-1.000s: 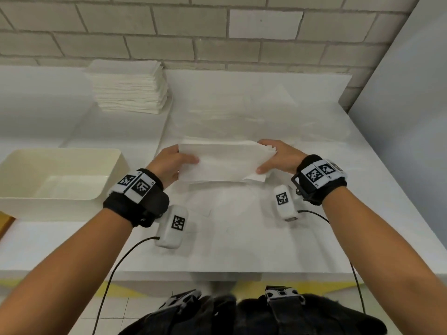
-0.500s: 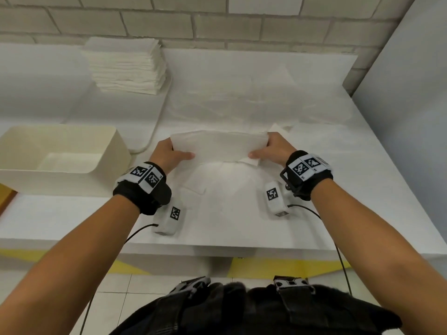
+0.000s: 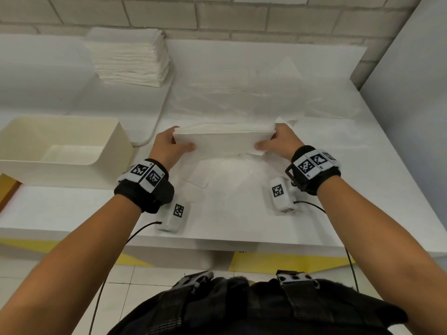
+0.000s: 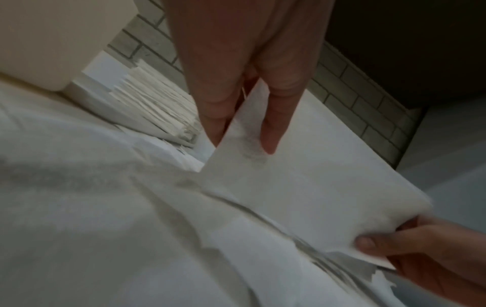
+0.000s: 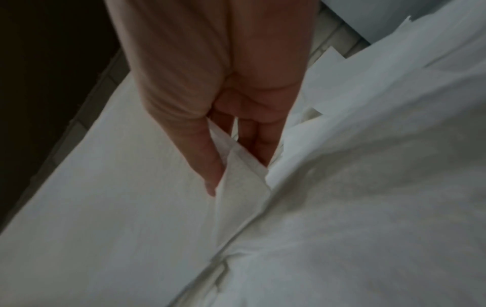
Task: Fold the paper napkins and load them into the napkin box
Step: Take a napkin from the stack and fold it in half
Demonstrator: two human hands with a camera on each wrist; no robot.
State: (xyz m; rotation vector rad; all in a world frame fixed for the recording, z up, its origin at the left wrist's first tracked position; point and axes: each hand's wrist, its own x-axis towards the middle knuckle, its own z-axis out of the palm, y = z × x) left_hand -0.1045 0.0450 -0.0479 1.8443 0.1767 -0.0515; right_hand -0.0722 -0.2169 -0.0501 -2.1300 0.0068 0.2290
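Observation:
A bundle of folded white napkins (image 3: 223,140) hangs just above the white table, held at both ends. My left hand (image 3: 169,147) pinches its left end, thumb on the near face, fingers behind. My right hand (image 3: 278,143) pinches the right end the same way. In the left wrist view the bundle (image 4: 302,172) runs from my left hand's fingers (image 4: 268,141) to my right hand (image 4: 410,249) at the lower right. The right wrist view shows my thumb (image 5: 207,166) against the napkins (image 5: 118,197). The cream napkin box (image 3: 60,151) stands open at the left.
A tall stack of unfolded napkins (image 3: 130,56) sits at the back left. Loose spread napkins (image 3: 232,184) lie under and beyond my hands. A brick wall (image 3: 217,18) backs the table and a pale panel (image 3: 416,93) closes the right side.
Both hands have lifted the napkin bundle slightly and tilted it more upright, away from me. The grip on both ends is unchanged.

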